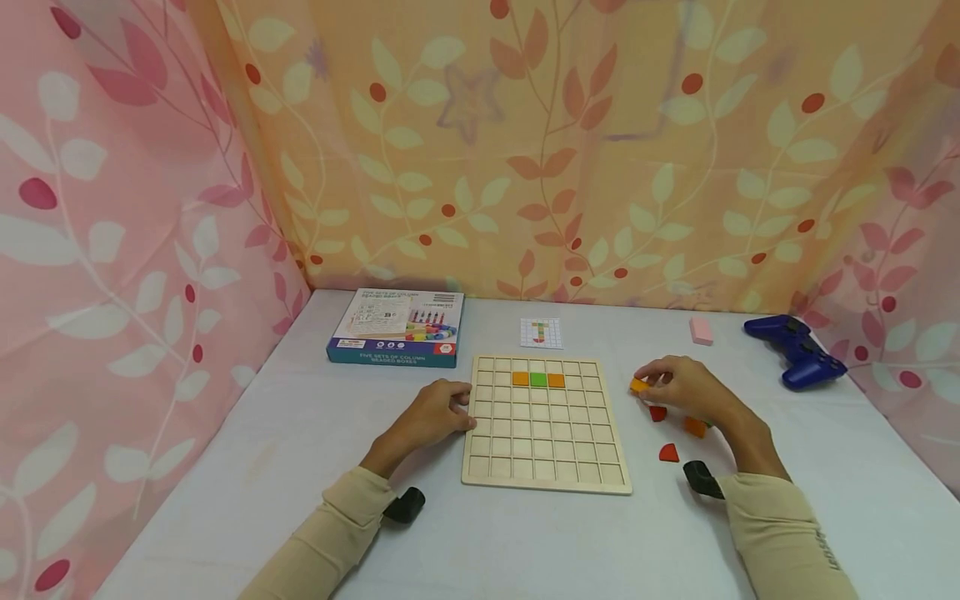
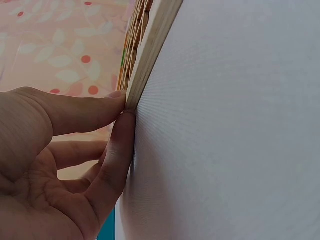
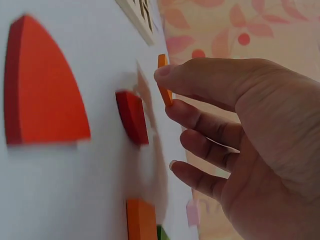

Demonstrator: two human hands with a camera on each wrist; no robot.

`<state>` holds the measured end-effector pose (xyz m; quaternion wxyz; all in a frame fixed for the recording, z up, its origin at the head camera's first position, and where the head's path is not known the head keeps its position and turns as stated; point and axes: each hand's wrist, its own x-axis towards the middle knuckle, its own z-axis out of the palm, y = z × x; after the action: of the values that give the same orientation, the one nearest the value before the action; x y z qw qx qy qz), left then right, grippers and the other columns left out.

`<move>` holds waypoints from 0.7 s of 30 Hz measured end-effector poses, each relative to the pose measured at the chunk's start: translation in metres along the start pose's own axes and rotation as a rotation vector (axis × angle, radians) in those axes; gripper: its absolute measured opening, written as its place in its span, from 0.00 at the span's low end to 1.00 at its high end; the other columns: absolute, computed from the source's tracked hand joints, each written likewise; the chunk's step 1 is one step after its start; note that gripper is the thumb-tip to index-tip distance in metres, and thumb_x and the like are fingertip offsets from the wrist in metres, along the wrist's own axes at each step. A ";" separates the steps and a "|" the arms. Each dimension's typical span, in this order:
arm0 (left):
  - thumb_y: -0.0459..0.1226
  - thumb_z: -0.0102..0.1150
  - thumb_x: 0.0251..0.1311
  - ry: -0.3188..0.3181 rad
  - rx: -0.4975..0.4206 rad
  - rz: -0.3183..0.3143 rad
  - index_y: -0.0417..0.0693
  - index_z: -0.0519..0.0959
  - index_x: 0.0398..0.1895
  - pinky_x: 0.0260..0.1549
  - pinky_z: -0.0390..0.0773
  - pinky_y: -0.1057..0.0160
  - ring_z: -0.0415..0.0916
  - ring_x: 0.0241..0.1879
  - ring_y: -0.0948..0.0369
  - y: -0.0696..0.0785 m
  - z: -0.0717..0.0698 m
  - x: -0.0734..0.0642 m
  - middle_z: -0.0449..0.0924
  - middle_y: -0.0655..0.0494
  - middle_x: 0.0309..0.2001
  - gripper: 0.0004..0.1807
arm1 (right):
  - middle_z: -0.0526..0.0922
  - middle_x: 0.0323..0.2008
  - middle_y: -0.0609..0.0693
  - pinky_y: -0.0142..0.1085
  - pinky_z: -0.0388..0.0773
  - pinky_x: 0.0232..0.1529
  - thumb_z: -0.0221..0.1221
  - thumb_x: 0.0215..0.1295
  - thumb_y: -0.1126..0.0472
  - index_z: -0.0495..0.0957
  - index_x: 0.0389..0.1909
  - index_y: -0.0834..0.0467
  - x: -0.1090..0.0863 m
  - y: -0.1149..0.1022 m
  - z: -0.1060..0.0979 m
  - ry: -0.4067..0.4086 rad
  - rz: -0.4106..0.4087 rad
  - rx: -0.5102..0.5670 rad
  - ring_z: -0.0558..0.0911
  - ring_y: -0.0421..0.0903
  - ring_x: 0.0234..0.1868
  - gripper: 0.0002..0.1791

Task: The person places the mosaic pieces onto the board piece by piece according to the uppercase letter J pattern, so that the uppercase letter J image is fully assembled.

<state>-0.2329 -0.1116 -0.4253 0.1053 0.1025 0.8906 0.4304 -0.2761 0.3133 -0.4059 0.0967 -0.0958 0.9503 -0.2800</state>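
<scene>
A wooden grid board point(image 1: 547, 489) lies flat on the table, with an orange, a green tile point(image 1: 537, 380) and another orange tile side by side in an upper row. At its left edge, my left hand point(image 1: 435, 412) grips the rim between thumb and index finger; the board's edge point(image 2: 152, 47) shows close up in the left wrist view. Right of the board, my right hand point(image 1: 686, 387) pinches an orange tile point(image 3: 163, 90) by thumb and index fingertips, above the table. Below it lie two red quarter-round pieces point(image 1: 669, 452) and orange pieces point(image 1: 695, 427), partly covered by the hand.
Behind the board lies a small pattern card point(image 1: 541, 333). A boxed set point(image 1: 395, 327) sits at the back left. A pink block point(image 1: 701, 331) and a blue game controller point(image 1: 795, 352) are at the back right. Patterned curtains point(image 1: 480, 150) enclose the table.
</scene>
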 end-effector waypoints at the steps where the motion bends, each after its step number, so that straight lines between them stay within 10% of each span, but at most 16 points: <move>1: 0.31 0.73 0.61 0.000 0.000 0.001 0.32 0.75 0.71 0.45 0.80 0.60 0.75 0.46 0.57 0.000 0.000 0.000 0.78 0.49 0.50 0.34 | 0.82 0.45 0.56 0.38 0.79 0.37 0.68 0.68 0.55 0.85 0.59 0.61 0.001 -0.004 0.002 0.000 -0.009 0.007 0.78 0.50 0.40 0.22; 21: 0.31 0.74 0.62 -0.003 -0.001 -0.004 0.32 0.75 0.71 0.46 0.80 0.60 0.76 0.45 0.57 0.000 -0.001 0.000 0.78 0.49 0.51 0.34 | 0.86 0.43 0.49 0.43 0.74 0.47 0.70 0.66 0.59 0.89 0.51 0.58 0.012 -0.067 0.037 0.034 -0.268 0.027 0.77 0.51 0.48 0.14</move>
<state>-0.2328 -0.1122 -0.4247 0.1076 0.1011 0.8905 0.4304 -0.2706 0.2362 -0.4012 0.0438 -0.2161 0.9265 -0.3050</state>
